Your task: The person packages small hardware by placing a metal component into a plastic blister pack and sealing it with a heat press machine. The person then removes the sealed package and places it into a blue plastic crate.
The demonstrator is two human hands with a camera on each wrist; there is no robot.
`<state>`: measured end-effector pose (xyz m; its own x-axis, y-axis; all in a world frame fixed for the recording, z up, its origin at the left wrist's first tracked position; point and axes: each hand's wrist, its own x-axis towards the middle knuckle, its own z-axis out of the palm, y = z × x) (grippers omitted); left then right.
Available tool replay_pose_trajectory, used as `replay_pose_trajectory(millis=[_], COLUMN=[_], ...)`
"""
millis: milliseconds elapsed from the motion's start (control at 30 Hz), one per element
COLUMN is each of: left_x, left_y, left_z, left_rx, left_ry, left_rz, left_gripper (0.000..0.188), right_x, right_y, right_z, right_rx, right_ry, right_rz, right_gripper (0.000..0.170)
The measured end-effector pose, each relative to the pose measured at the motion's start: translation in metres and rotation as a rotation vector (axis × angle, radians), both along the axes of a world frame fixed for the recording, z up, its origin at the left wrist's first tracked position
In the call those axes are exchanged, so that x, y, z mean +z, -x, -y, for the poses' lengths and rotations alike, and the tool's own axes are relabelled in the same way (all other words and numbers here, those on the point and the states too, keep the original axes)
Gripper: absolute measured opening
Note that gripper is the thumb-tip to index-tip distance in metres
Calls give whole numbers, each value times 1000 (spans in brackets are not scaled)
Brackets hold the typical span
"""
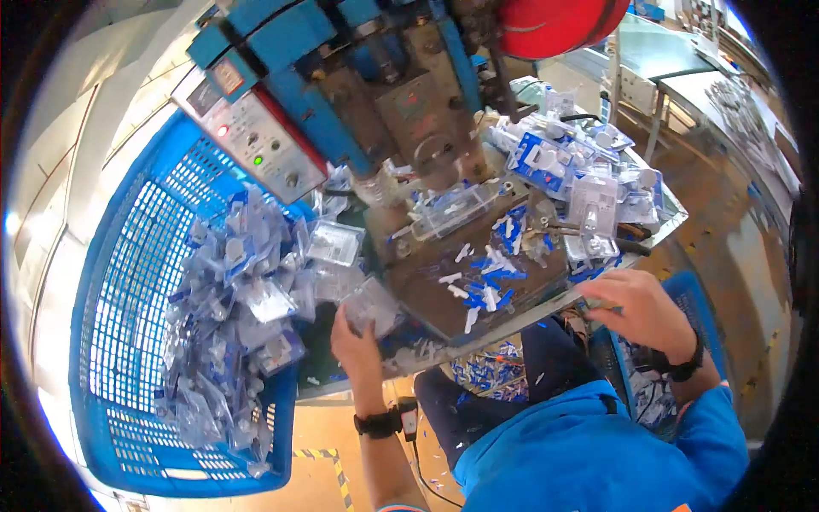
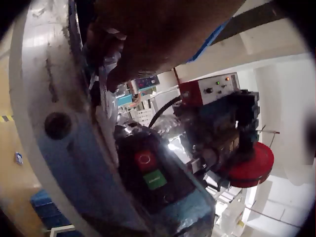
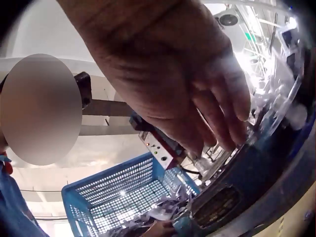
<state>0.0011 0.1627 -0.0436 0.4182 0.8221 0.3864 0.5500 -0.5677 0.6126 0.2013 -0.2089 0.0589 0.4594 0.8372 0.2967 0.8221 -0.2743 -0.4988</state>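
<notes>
My left hand (image 1: 354,346) grips a clear plastic blister pack (image 1: 373,305) by its near edge, low over the left side of the worktable. In the left wrist view the hand (image 2: 153,39) is dark, and crinkled clear plastic shows by its fingers. The right hand (image 1: 640,314) hovers at the table's front right edge, fingers loosely bent and pointing down in the right wrist view. Between the hands, small blue and white plastic pieces (image 1: 490,277) lie scattered on the press's dark plate (image 1: 418,294). Another clear pack (image 1: 456,211) lies under the press head (image 1: 426,128).
A large blue basket (image 1: 115,341) at left is heaped with blister packs (image 1: 230,316). More packs (image 1: 589,179) pile up at the right back. The control box (image 1: 256,141) has lit lamps. Red and green buttons (image 2: 150,170) sit beneath the table edge. Small pieces (image 1: 490,371) fill a container below.
</notes>
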Motion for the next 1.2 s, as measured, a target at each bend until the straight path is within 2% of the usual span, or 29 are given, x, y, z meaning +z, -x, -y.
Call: replay_pose_trajectory(millis=[67,133,233,267,333,367,400,467,500,600,633,733,767,867,900,1000,1200], left_x=[16,3,58,65,78,85,90,94,98,112,110,113,111,103,100,100,67], left_y=[2,16,19,15,-3,-17,-33,-57,-63,-79,-82,-78,-75,-77,-78,-92,-99], left_z=[5,-11,31,42,63,74,82,92,93,94,92,86,90,108,113,120,100], left_rx=[57,82,-106,-294,-668,-792,-916,-1020,-1087,-932,-854,-609,-594,-756,-827,-721,-619], left_ry=[114,-52,349,449,631,695,757,833,862,693,527,339,195,-317,-291,-532,-527], left_rz=[21,238,598,544,428,373,313,271,233,319,379,408,386,370,359,184,80], left_gripper=[54,44,32,29,23,21,19,21,19,20,28,27,25,31,39,39,32], right_x=[7,13,18,18,16,14,12,9,0,11,18,19,19,11,9,-5,-26], right_y=[1,1,2,3,7,6,2,-6,-10,-19,-19,-29,-31,-34,-34,-37,-41], right_z=[-13,-18,-34,-41,-67,-74,-76,-79,-81,-68,-66,-54,-52,-65,-73,-102,-132], right_rx=[89,151,197,206,260,287,383,573,620,527,449,303,254,106,78,42,62], right_ry=[-26,-31,-160,-219,-399,-492,-474,-432,-534,-494,-533,-550,-551,-561,-574,-590,-555], right_rz=[2,-37,-205,-279,-123,-43,17,139,203,440,514,577,594,688,662,609,559], right_gripper=[29,30,34,36,39,41,39,35,26,20,20,21,22,24,25,25,26])
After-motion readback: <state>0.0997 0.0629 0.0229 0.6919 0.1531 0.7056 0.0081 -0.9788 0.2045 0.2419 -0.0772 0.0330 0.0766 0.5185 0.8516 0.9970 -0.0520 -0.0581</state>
